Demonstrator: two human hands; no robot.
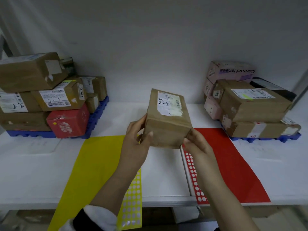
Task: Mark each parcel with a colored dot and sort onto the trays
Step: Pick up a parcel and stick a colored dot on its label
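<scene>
I hold a brown taped parcel (167, 120) above the middle of the white table; its white label reads "2-2". My left hand (135, 139) grips its near left corner, thumb on the front face. My right hand (195, 142) grips the near right corner. A yellow sticker sheet (132, 202) with several dots peeled off lies under my left forearm, beside a yellow paper (88, 172). A red sticker sheet (194, 179) lies under my right forearm, next to a red paper (233, 165).
A blue tray (98, 114) at the left carries several stacked brown parcels and a red box (68, 122) bearing a yellow dot. A second blue tray (266, 139) at the right holds brown parcels and pink boxes (231, 70). A white wall stands behind.
</scene>
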